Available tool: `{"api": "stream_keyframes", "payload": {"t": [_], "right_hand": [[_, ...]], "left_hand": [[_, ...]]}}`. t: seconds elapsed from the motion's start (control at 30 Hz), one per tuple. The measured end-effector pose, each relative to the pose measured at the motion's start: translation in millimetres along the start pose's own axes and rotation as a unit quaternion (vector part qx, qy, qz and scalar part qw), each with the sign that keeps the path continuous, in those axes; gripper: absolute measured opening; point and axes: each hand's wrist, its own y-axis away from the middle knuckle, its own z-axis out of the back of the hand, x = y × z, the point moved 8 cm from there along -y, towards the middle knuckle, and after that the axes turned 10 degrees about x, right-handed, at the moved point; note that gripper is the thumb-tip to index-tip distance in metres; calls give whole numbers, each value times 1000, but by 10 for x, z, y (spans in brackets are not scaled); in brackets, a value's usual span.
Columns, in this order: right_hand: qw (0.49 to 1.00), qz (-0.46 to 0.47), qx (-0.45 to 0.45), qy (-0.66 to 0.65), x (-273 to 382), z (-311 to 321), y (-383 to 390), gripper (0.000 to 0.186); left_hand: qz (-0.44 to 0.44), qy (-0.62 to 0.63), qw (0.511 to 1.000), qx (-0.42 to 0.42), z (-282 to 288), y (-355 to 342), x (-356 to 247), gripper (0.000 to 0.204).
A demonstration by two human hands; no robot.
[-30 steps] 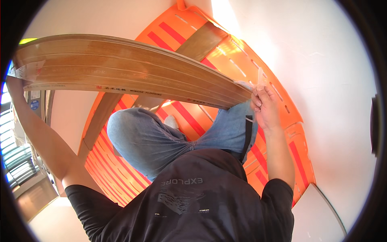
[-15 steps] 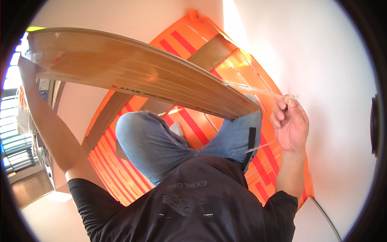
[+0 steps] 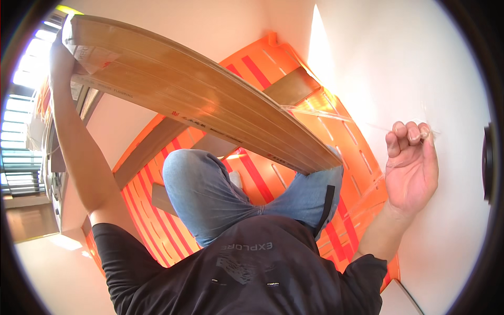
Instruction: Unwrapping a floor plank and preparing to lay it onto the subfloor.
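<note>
A long brown pack of flooring planks (image 3: 199, 100) slants across my front, its near end resting on my right knee. Clear plastic wrap shows at its far left corner. That raised end is gripped by my left hand (image 3: 62, 60), whose fingertips are partly hidden behind it. Out to the right, near the white wall, my right hand (image 3: 410, 165) is closed with the palm toward me, pinching a thin strip of clear plastic film (image 3: 320, 112). The strip stretches from the pack's upper edge toward these fingers.
Orange slatted plastic (image 3: 252, 178) with red stripes lies beneath my legs. Brown boards rest on it, one behind the pack (image 3: 294, 86) and another at the left (image 3: 152, 147). A white wall (image 3: 451, 94) rises close on the right. Window blinds (image 3: 21, 157) are at the left.
My right hand has moved outward to the right and the plastic strip has drawn out with it. My left hand has raised the far end of the flooring pack, which tilts more steeply.
</note>
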Motion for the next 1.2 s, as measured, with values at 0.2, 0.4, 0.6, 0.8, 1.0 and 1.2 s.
{"api": "stream_keyframes", "payload": {"t": [0.2, 0.4, 0.6, 0.8, 1.0, 1.2], "right_hand": [[927, 15, 18, 374, -202, -160, -143, 22], [621, 38, 177, 762, -961, -800, -518, 39], [524, -327, 280, 735, -1342, -451, -681, 29], [529, -162, 342, 760, -1284, -761, -718, 22], [680, -437, 322, 492, -1251, -532, -726, 28], [955, -234, 175, 42, -748, -839, -868, 23]], "left_hand": [[-119, 48, 991, -46, 69, -8, -24, 43], [-236, -29, 962, -136, 36, -26, 155, 37], [-236, 110, 961, -88, 143, 269, -230, 31], [-191, 141, 971, -27, 267, 446, -667, 26], [-210, 183, 953, -118, 182, 396, -429, 21], [-204, 93, 972, -69, 283, 457, -546, 17]]}}
